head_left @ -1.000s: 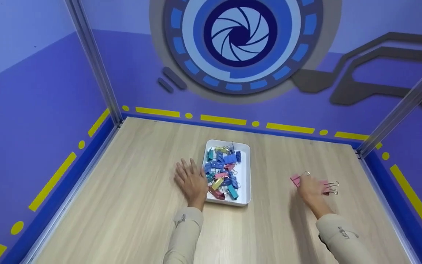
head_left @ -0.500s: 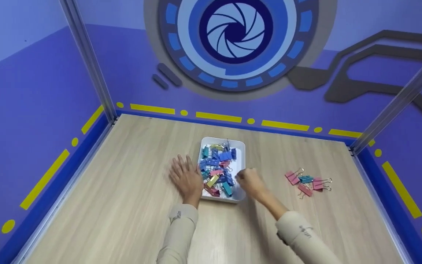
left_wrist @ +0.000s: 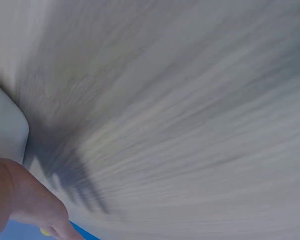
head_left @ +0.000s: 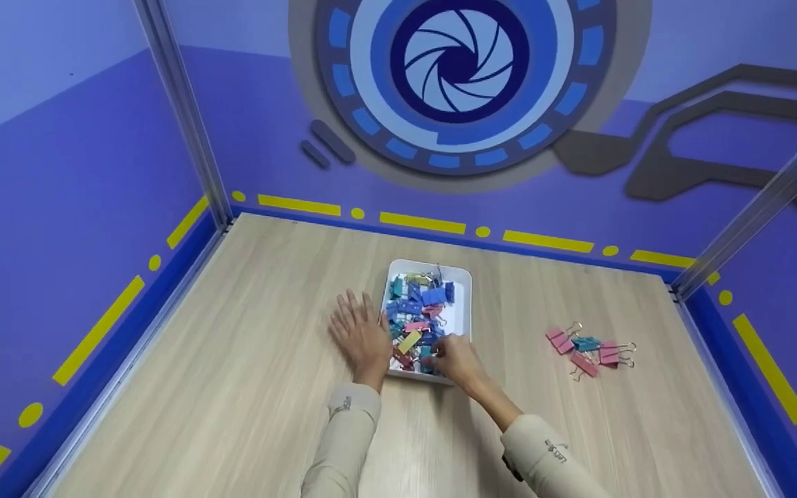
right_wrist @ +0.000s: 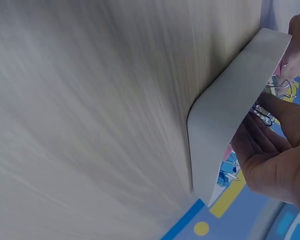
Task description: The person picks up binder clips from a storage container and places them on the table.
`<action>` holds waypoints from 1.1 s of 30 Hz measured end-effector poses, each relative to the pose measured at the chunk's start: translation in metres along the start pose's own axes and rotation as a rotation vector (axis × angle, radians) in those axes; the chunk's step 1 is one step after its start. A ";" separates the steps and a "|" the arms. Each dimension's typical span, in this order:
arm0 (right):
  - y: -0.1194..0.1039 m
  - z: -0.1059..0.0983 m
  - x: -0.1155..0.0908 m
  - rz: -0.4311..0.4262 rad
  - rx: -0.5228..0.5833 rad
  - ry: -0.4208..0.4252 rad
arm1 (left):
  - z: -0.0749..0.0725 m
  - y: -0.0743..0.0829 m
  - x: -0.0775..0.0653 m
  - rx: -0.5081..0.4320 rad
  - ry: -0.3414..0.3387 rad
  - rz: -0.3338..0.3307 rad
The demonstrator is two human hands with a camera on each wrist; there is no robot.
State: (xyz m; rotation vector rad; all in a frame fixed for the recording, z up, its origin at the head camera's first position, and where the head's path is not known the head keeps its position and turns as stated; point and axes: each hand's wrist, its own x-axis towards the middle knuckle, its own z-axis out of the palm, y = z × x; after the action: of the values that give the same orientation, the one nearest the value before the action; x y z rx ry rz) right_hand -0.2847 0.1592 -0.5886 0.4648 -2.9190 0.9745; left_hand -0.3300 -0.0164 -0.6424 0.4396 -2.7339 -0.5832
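Observation:
A white tray [head_left: 463,318] holds many binder clips in blue, teal, pink, red and gold. My left hand [head_left: 362,339] lies with straight, spread fingers along the tray's left side. My right hand [head_left: 459,360] reaches over the near right rim, its fingertips pinching a teal binder clip [head_left: 427,358] among the others. In the right wrist view, the thumb and curled fingers of the right hand [right_wrist: 277,150] are inside the rim, close to wire clip handles [right_wrist: 264,118]. Only part of the left hand [left_wrist: 35,200] shows in the left wrist view.
To the right on the wooden table [head_left: 246,387] lies a small group of clips: pink clips [head_left: 560,339], a teal clip [head_left: 586,344] and a red-pink clip [head_left: 584,364]. Purple-blue walls [head_left: 108,207] with metal corner posts [head_left: 187,117] enclose the table.
My right hand has left the pink and teal clips on the right, crossed to the tray and lowered its fingers onto the teal clip. The left hand stays at the tray's side.

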 end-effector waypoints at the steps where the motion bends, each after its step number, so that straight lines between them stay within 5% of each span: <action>1: 0.000 0.002 0.000 0.000 0.008 0.016 | 0.000 -0.001 0.000 0.000 0.002 -0.003; 7: 0.000 0.010 0.000 -0.041 0.017 0.091 | 0.000 -0.005 0.000 -0.043 0.018 -0.017; 15: -0.004 0.004 -0.002 -0.085 0.008 0.064 | 0.002 -0.012 -0.006 -0.009 0.006 -0.021; 23: -0.006 -0.025 -0.001 -0.207 -0.008 0.116 | 0.004 -0.007 -0.003 -0.020 0.002 -0.006; 33: 0.001 -0.069 -0.007 -0.118 0.002 0.173 | 0.003 -0.005 0.005 -0.022 -0.041 0.002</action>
State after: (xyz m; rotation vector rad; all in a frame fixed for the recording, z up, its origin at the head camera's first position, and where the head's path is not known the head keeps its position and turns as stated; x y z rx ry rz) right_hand -0.2831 0.2024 -0.5339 0.5180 -2.7051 0.9505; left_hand -0.3343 -0.0215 -0.6463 0.4238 -2.7637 -0.6279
